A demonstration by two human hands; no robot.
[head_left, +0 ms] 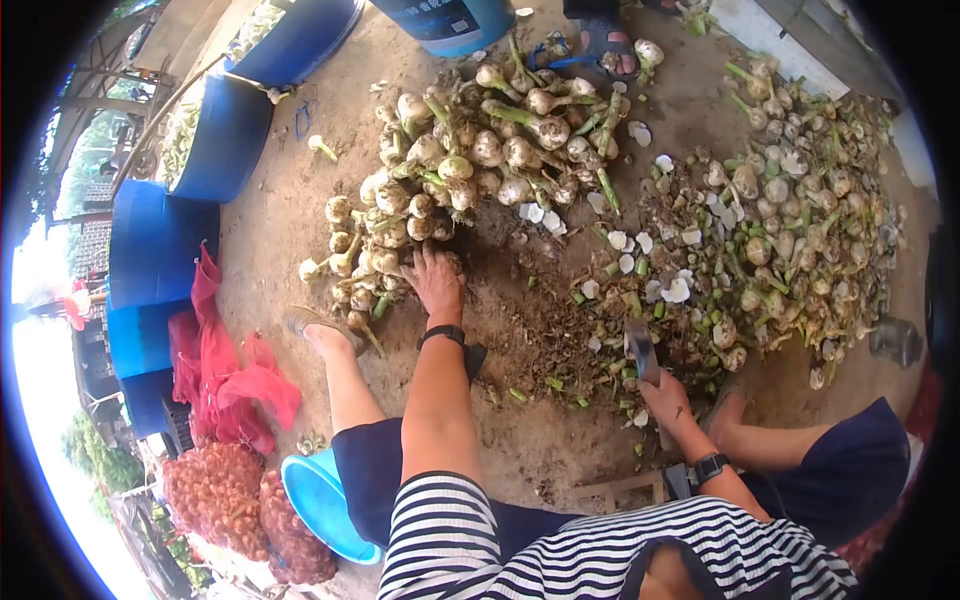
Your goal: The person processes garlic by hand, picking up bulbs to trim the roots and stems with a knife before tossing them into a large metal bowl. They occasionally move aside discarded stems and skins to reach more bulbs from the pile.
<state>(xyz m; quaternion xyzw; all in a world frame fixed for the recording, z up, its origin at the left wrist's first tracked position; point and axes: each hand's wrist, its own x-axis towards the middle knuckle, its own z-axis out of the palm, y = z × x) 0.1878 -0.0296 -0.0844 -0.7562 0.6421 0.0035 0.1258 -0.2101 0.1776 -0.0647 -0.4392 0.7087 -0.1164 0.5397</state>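
My left hand reaches onto the near edge of a heap of garlic bulbs with stems. Its fingers are spread over the bulbs, and whether one is gripped under the palm is hidden. My right hand is closed around the handle of a metal blade, which points away from me over cut stems and leaf scraps. To the right of the blade spreads a wide pile of trimmed garlic bulbs. White peeled skins lie among the scraps between the two heaps.
Blue tubs line the left side, with a red net and filled net bags nearer. A light blue basin sits by my left leg. Another person's foot and a blue bucket are at the top.
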